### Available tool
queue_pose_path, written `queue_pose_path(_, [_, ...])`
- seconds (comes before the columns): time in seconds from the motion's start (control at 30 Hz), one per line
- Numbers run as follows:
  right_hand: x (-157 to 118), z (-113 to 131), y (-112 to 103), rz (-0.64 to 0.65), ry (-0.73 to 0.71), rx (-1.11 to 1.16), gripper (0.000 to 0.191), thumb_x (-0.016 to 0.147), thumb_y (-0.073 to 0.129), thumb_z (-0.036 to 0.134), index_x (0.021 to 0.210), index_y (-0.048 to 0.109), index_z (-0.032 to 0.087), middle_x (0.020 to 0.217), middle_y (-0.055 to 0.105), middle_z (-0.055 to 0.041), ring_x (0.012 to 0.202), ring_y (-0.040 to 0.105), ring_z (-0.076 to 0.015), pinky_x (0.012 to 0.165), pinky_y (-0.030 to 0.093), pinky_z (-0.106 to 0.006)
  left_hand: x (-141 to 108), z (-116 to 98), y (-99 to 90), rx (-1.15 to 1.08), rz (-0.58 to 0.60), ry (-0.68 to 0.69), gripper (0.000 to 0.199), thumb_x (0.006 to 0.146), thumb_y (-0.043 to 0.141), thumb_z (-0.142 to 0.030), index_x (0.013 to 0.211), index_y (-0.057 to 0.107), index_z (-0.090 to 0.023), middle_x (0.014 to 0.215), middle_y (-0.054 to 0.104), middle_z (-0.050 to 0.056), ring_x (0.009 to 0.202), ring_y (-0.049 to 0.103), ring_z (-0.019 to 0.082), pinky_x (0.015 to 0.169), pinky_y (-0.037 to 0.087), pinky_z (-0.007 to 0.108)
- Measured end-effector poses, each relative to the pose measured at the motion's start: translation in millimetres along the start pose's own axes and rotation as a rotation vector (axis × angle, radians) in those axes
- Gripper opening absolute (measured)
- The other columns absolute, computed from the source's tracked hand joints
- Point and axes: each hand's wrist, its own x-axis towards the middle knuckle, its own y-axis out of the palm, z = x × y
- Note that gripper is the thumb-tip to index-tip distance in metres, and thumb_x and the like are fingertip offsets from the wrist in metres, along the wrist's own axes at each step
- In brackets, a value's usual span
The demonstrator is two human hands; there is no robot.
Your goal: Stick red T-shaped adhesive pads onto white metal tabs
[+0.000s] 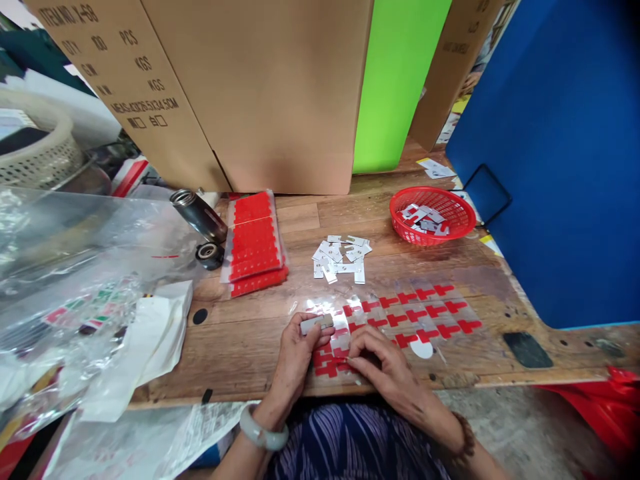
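Observation:
My left hand [296,353] is closed around a small flat grey metal plate [315,325], thumb on top, just above the near-left part of a clear sheet. Rows of red T-shaped stickers [415,315] lie on that clear sheet [473,313]. My right hand [383,360] is pinched at the sheet's near-left rows, with a bit of red sticker at its fingertips. Beyond my hands is a loose pile of small white-and-grey plates [343,257] with notches. A white round disc [421,348] lies at the sheet's near edge.
A red basket [433,207] with more plates stands back right. Stacked red sticker sheets [255,240], an open flask [197,213] and its lid [209,255] are left. Plastic bags [90,267] cover the far left. Cardboard [270,87] and a blue panel [560,167] border the table.

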Motion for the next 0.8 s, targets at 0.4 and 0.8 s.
queue_pose_path(0.4, [20.0, 17.5, 1.1, -0.235, 0.002, -0.031, 0.01, 0.084, 0.052, 0.019, 0.074, 0.054, 0.021, 0.071, 0.058, 0.0014, 0.069, 0.055, -0.0142, 0.067, 0.043, -0.026, -15.1, -15.6, -7.0, -0.188, 0.202, -0.178, 0.028, 0.075, 0.068, -0.016, 0.099, 0.056, -0.011, 0.083, 0.072, 0.013, 0.075, 0.072, 0.02, 0.078, 0.056, 0.028])
queue_pose_path(0.8, [17.2, 14.9, 7.8, -0.113, 0.023, -0.005, 0.013, 0.086, 0.047, 0.012, 0.077, 0.051, 0.021, 0.074, 0.055, 0.0023, 0.069, 0.051, -0.0129, 0.065, 0.039, -0.024, -20.8, -10.4, -1.9, -0.167, 0.27, -0.154, 0.026, 0.075, 0.072, -0.025, 0.093, 0.058, -0.012, 0.08, 0.071, 0.008, 0.069, 0.07, 0.015, 0.074, 0.055, 0.025])
